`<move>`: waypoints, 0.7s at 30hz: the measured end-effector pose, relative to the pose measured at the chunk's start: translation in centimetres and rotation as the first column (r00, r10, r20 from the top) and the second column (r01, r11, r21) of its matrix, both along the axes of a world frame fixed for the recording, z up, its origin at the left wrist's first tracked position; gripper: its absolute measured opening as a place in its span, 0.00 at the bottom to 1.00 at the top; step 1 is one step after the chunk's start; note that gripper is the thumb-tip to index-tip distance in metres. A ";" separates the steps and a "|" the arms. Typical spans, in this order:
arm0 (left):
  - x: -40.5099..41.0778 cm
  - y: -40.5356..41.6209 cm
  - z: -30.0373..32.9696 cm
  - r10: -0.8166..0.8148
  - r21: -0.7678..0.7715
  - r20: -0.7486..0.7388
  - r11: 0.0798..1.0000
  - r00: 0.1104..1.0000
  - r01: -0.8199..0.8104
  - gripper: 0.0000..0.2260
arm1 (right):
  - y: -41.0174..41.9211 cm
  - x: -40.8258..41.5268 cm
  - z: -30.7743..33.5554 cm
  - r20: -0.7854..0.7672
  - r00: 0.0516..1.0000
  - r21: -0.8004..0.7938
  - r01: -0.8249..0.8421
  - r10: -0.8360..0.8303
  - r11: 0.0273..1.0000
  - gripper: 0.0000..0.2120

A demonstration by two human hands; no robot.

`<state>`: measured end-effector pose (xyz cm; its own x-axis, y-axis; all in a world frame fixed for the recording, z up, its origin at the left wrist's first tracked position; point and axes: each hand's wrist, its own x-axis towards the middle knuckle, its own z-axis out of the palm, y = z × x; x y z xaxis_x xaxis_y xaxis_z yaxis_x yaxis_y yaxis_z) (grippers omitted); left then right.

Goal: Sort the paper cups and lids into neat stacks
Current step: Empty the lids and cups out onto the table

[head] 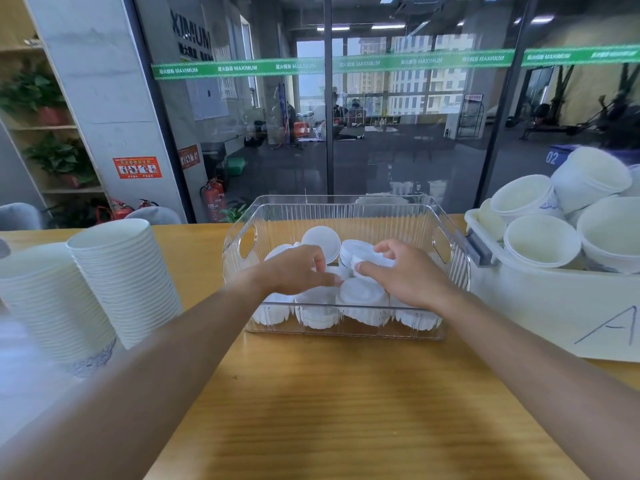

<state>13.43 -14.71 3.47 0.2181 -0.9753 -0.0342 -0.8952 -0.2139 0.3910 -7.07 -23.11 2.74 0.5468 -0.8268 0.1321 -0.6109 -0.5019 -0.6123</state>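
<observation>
Both hands reach into the clear bin [346, 209]: the right hand [407, 273] pinches a white lid [372, 262], the left hand [298, 270] curls over the lids [363, 296] stacked inside. Left of the bin stand two cup stacks [121, 278]; to its right, a white tub [540, 299] holds loose cups [542, 240].

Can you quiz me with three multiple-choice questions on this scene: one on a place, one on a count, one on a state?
1. Where are the white plastic lids?
A. in the clear ribbed plastic bin
B. on the floor
C. on a shelf

2. How many tall stacks of white paper cups stand at left?
A. two
B. five
C. none

3. What is the right hand doing?
A. resting flat on the table
B. holding a lid
C. gripping a cup

Answers: A, lids lie inside the bin; A, two stacks stand side by side; B, its fingers curl round a lid.
</observation>
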 end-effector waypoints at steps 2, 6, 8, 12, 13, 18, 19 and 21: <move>0.1 0.1 -0.2 -0.008 0.008 -0.001 1.000 1.000 0.008 0.18 | 0.5 0.1 0.4 0.045 0.999 -0.007 -0.022 0.022 1.000 0.31; 0.3 0.5 -0.1 0.041 -0.032 -0.039 0.999 0.998 -0.042 0.22 | 1.3 0.1 0.4 0.010 0.996 -0.013 -0.093 0.093 0.996 0.33; 0.3 0.7 -0.1 0.045 -0.028 -0.116 0.998 0.992 -0.049 0.25 | 1.5 0.1 0.2 -0.026 0.993 -0.009 -0.116 0.116 0.993 0.34; 0.2 1.2 0.1 0.024 -0.024 -0.155 0.999 0.988 -0.028 0.35 | 1.9 0.1 0.4 -0.067 0.991 0.001 -0.119 0.119 0.993 0.36; 0.2 1.4 0.4 0.016 -0.021 -0.126 1.000 0.992 -0.018 0.36 | 2.0 0.1 0.4 -0.075 0.990 0.005 -0.119 0.119 0.993 0.36; 0.4 2.0 1.8 -0.049 0.087 0.051 0.995 0.997 0.044 0.35 | 2.2 0.3 0.7 -0.156 0.981 0.034 -0.108 0.112 0.994 0.41; 0.5 1.9 2.0 -0.056 0.106 0.064 0.993 0.996 0.049 0.33 | 2.3 0.5 0.7 -0.182 0.977 0.034 -0.111 0.115 0.993 0.42; 0.6 1.7 2.2 -0.065 0.145 0.068 0.988 0.996 0.055 0.30 | 2.3 0.9 0.7 -0.219 0.968 0.036 -0.115 0.121 0.993 0.45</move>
<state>14.06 -13.00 5.69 0.1666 -0.9728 -0.1608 -0.9328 -0.2084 0.2939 -6.14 -20.79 3.43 0.6542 -0.7561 -0.0208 -0.6694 -0.5660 -0.4812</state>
